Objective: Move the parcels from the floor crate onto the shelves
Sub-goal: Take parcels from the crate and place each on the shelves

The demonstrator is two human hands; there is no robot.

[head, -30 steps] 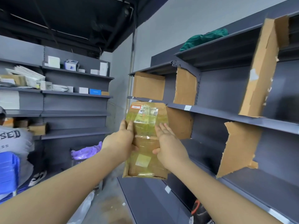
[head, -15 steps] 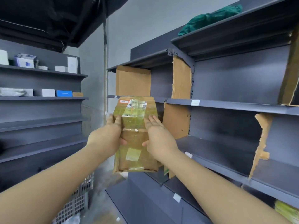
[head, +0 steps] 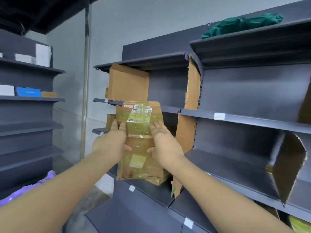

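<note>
A flat brown cardboard parcel (head: 140, 142) wrapped in yellowish tape, with a white shipping label near its top, stands upright between my hands in front of the grey shelving (head: 235, 118). My left hand (head: 111, 142) grips its left edge, fingers behind and thumb on the front. My right hand (head: 164, 142) grips the right edge the same way. The parcel's lower end hangs just above the lower shelf (head: 218, 167) of the left bay. The floor crate is out of view.
Cardboard dividers (head: 191, 91) stand upright between shelf bays, another torn one (head: 289, 169) at right. A cardboard box (head: 127, 83) stands on the upper left shelf. A green cloth (head: 240, 25) lies on top. Left shelving (head: 30, 98) holds small boxes; a purple bag (head: 33, 187) lies below.
The view has swung right and closer to the shelving. Both hands carried the parcel forward toward the left bay; the grip is unchanged.
</note>
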